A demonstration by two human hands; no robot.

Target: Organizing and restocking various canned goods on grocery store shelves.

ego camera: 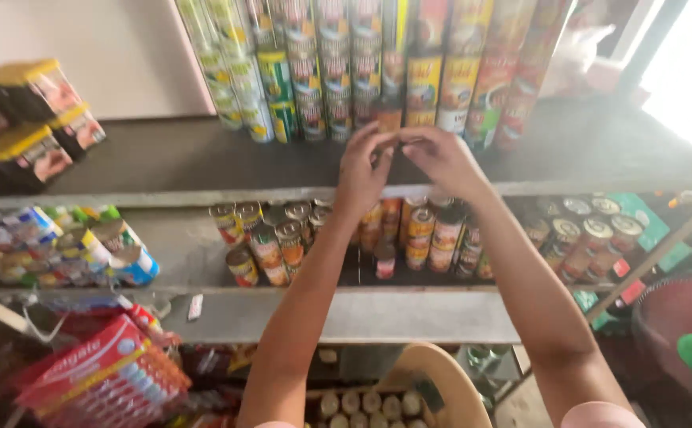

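While both arms are reaching up to the top shelf (163, 158), the left hand (364, 170) and right hand (441, 158) are pinching one small can (389, 119) together. It is standing beneath the stacked cans (346, 63).

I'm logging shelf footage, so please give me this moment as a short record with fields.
Setting: grey metal shop shelves
Left hand: raised at top shelf, fingertips meeting the right hand's
Right hand: same height; any item between the hands is hidden
Top shelf: stacked columns of colourful labelled tin cans
Middle shelf: smaller round tins
Below: tan woven basket
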